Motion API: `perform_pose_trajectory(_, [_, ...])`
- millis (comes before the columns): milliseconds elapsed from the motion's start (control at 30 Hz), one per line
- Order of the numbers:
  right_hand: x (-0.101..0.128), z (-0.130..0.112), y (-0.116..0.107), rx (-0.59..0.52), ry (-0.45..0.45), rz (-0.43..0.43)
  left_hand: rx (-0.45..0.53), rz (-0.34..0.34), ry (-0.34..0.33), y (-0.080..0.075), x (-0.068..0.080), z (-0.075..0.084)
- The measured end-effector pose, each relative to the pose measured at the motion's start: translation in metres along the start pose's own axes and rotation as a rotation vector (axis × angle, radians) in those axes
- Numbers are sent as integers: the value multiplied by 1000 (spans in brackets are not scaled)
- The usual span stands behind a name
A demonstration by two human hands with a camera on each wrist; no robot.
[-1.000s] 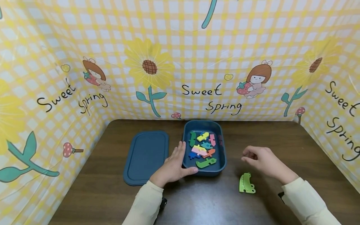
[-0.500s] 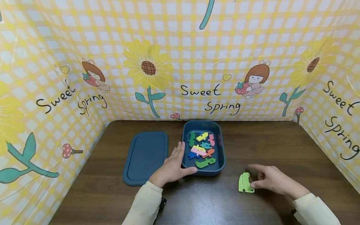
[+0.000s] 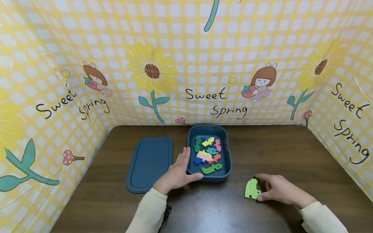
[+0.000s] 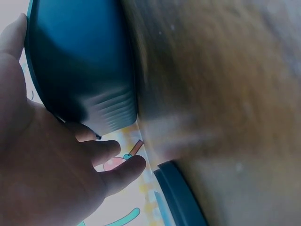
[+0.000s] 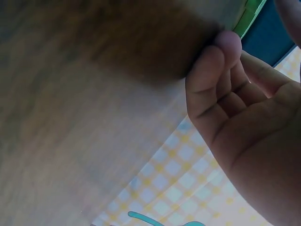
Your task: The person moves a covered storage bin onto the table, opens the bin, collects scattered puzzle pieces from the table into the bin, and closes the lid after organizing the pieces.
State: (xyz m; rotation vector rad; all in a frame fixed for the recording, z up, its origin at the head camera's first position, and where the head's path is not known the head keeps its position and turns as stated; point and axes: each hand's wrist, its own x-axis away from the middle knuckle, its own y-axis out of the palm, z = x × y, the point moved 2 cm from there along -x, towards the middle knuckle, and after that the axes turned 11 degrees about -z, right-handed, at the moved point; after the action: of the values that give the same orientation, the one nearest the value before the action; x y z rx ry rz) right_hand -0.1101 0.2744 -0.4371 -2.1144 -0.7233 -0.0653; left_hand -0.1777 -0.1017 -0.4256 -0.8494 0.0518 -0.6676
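Observation:
A light green puzzle piece (image 3: 250, 189) lies on the brown table (image 3: 279, 145), right of and nearer than the box. My right hand (image 3: 260, 188) pinches its right edge between thumb and curled fingers. In the right wrist view the hand (image 5: 235, 94) fills the right side, and a sliver of the green piece (image 5: 251, 16) shows by the fingertips. My left hand (image 3: 177, 174) rests against the near left corner of an open dark blue box (image 3: 230, 168), fingers straight along its side and thumb on its front wall. Several coloured puzzle pieces (image 3: 208, 153) lie inside. The left wrist view shows the box wall (image 4: 80, 61) beside the hand (image 4: 42, 160).
The box's dark blue lid (image 3: 148, 163) lies flat on the table just left of my left hand; its edge (image 4: 181, 197) shows in the left wrist view. A yellow checked backdrop (image 3: 186, 64) walls the table at the back and both sides.
My right hand dropped from mid-air right of the box down to the green piece and took hold of it, tilting it slightly. The left hand stayed on the box.

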Motion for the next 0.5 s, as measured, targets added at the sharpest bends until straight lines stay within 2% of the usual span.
perform_pose_trajectory(500, [-2,-7,5,126,-26,90,0,-1,2,0,0,0])
